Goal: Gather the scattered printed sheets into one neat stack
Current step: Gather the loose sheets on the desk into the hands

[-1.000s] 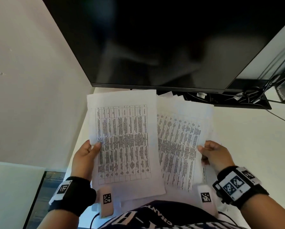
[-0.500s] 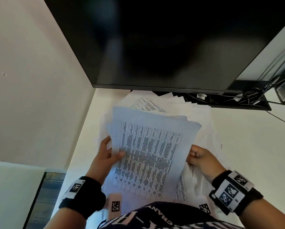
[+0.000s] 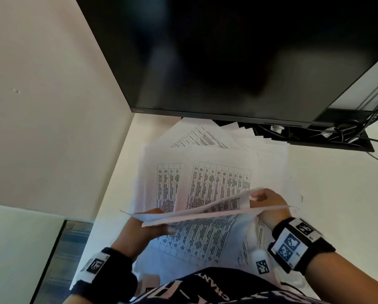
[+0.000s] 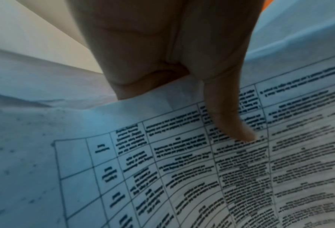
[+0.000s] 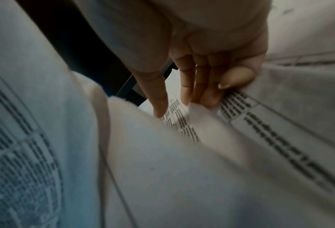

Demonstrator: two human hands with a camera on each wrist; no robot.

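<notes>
Several printed sheets with tables [image 3: 218, 183] lie fanned and overlapping on the white desk [image 3: 328, 194] below the monitor. A thin bundle of sheets [image 3: 205, 212] is held nearly flat and edge-on above them, between both hands. My left hand [image 3: 155, 226] pinches its left end; in the left wrist view the thumb [image 4: 231, 117] presses on the printed sheet [image 4: 182, 169] with the fingers hidden beneath. My right hand [image 3: 258, 197] grips the right end; in the right wrist view its fingers [image 5: 201, 86] and thumb close on a sheet's edge [image 5: 199, 111].
A large dark monitor [image 3: 227, 62] overhangs the back of the desk, with a black tray of cables [image 3: 337, 134] at the back right. A beige wall [image 3: 41, 106] bounds the desk on the left. A small coded tag [image 3: 262, 266] sits near the front edge.
One second ago each hand held a separate sheet upright. The hands brought them together, and the joined bundle has tipped down to lie nearly flat between them.
</notes>
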